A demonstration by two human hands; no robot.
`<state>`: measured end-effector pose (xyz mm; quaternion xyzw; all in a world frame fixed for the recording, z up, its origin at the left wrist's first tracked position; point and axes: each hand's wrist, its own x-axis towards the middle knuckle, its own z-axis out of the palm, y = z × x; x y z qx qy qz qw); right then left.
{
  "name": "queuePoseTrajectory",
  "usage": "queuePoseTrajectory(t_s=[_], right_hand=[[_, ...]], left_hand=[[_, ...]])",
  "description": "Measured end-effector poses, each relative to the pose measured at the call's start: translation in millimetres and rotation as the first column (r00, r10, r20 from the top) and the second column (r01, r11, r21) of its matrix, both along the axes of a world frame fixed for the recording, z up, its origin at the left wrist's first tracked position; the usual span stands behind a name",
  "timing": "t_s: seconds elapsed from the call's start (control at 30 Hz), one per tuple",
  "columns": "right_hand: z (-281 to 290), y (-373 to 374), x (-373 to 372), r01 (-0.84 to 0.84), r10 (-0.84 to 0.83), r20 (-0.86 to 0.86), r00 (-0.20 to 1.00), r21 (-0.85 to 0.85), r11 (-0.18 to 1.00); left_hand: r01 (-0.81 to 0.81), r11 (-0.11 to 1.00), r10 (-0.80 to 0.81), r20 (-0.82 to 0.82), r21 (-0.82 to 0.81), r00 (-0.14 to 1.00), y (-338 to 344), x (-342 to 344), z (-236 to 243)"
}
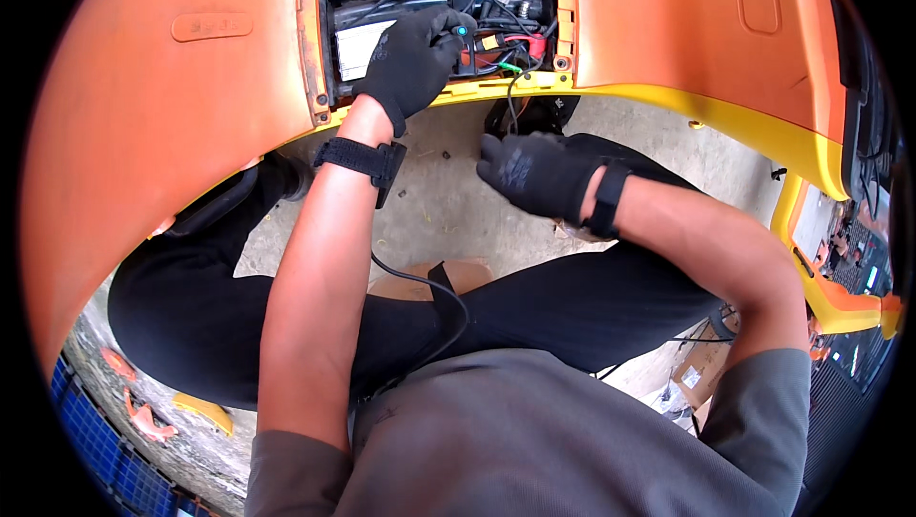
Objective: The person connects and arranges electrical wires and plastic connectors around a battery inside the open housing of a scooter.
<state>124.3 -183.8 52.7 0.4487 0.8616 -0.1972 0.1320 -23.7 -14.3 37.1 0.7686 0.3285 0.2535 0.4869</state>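
Two gloved hands work at an orange and yellow vehicle body (143,116). The left hand (412,57) is closed around a small tool with a teal tip (462,31), fingers curled tight on it, reaching into the open compartment (444,11) among black wires (496,2) and a red connector (530,43). The right hand (534,172) rests loosely curled on the right knee, just below the yellow edge (668,102); whether it holds anything cannot be told. Concrete floor (439,202) lies between the legs.
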Motion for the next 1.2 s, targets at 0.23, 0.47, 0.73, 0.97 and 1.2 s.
queuePoseTrajectory(t_s=[0.23,0.47,0.73,0.97,1.2], right_hand=[[-4,1,-27,0.046,-0.052,0.122,0.991,0.05,0.998],[-30,11,-15,0.155,-0.168,0.374,0.912,0.064,0.986],[-10,20,4,0.19,-0.079,0.421,0.904,-0.23,0.954],[144,65,42,0.428,-0.4,-0.562,0.724,-0.089,0.9],[169,75,82,0.587,-0.543,-0.557,0.629,-0.117,0.801]], left_hand=[[-0.01,0.996,0.011,0.015,-0.086,1.0,-5,0,-3],[0.028,0.995,-0.024,0.054,-0.091,0.998,-5,-1,-4],[0.05,0.991,-0.041,0.078,-0.128,0.996,-3,-1,0],[0.043,0.973,-0.018,0.115,-0.226,0.993,-4,-1,4],[0.007,0.987,0.021,0.175,-0.159,0.984,-5,13,4]])
